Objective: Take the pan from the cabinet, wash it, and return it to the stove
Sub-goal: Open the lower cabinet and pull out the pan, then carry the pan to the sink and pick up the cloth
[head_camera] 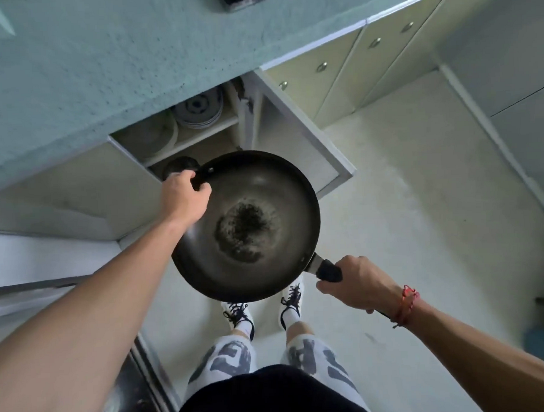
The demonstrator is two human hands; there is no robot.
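Pan [248,188] is held level, mouth up, in both hands, in front of the open cabinet [197,143] and above the floor [403,201]. Left hand [184,198] has its fingers curled round the small helper grip [202,177] on the far-left rim. Right hand [356,284] wraps the long black handle [328,270] at the near-right rim, with a red cord bracelet [406,304] on that wrist. Pan interior is dark with a rough black patch [244,230] at the centre. Cabinet door [308,143] is swung out to the right of the pan. I see 2 shelves inside. The upper one carries a stack of patterned plates [199,111] beside a pale stack [157,137]. The lower one has a dark round item [180,167] just behind the left hand, and I can't tell what it is. Teal surface [105,73] runs above the cabinet. 2 white laced shoes [237,316] show below the pan.
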